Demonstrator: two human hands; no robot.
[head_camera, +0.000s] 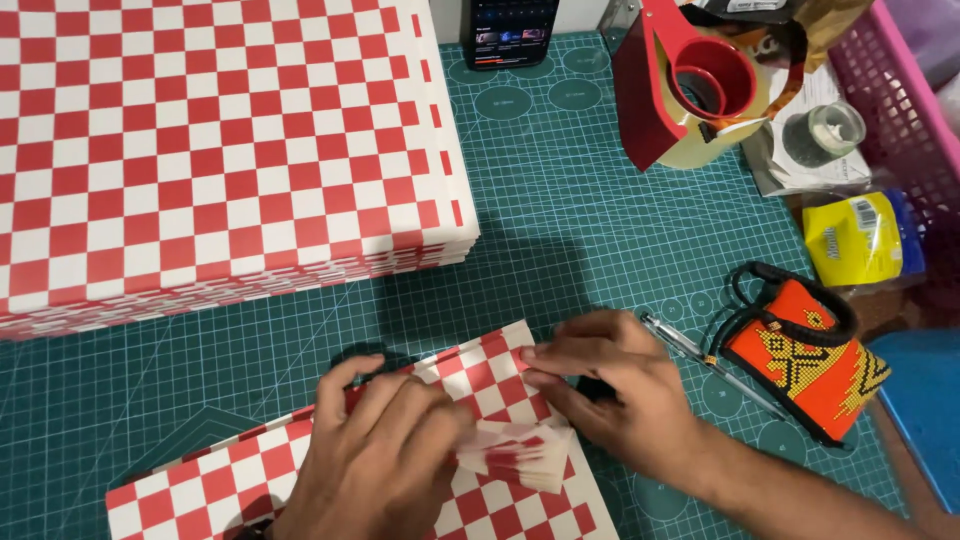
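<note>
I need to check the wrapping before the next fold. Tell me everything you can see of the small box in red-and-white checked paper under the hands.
The small box wrapped in red-and-white checked paper lies flat, slanted, on the green gridded cutting mat near the bottom edge. Its glossy paper covers the top face; the lower part runs out of view. The left hand presses flat on its middle. The right hand pinches the paper at the upper right corner. A blurred folded paper flap lies between the hands. What is inside cannot be seen.
</note>
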